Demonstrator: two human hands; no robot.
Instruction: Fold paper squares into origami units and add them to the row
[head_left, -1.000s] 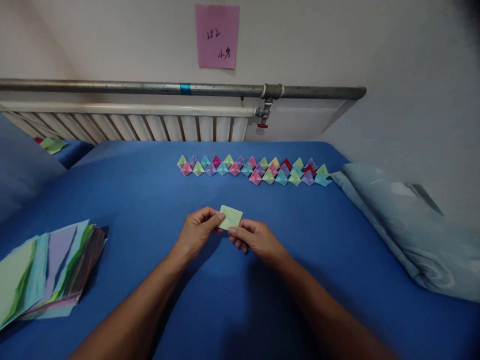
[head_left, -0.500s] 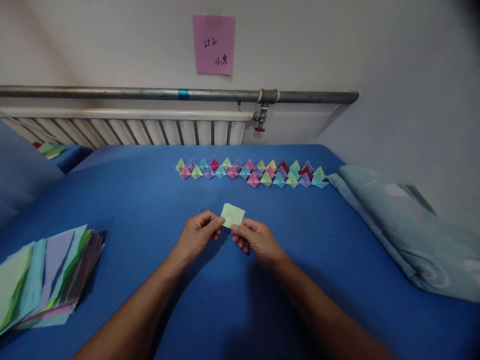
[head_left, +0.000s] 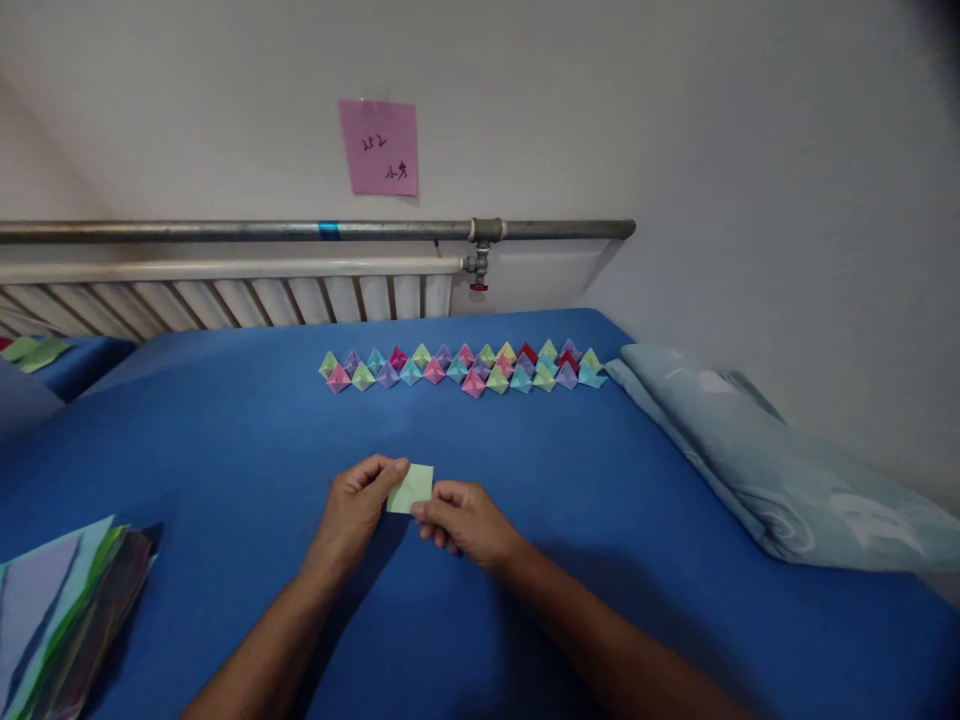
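Observation:
A small pale green square of folded paper [head_left: 412, 488] is held up between both hands above the blue surface [head_left: 247, 450]. My left hand [head_left: 360, 500] pinches its upper left part between thumb and fingers. On the lower right corner, the thumb and curled fingers of my right hand [head_left: 461, 520] close. Beyond the hands, several folded paper pieces [head_left: 433, 370] in pink, green, blue, purple, red and yellow stand in rows, packed side by side.
A stack of coloured paper sheets [head_left: 75, 610] lies at the lower left. To the right rests a folded light blue blanket [head_left: 750, 460]. Behind the surface are a white radiator [head_left: 300, 298], a metal pipe [head_left: 225, 232] and a wall with a pink note [head_left: 379, 148].
The view has swung, shifting the scene left and down. The green paper has turned a little, and my left thumb now lies on its upper edge rather than its lower left.

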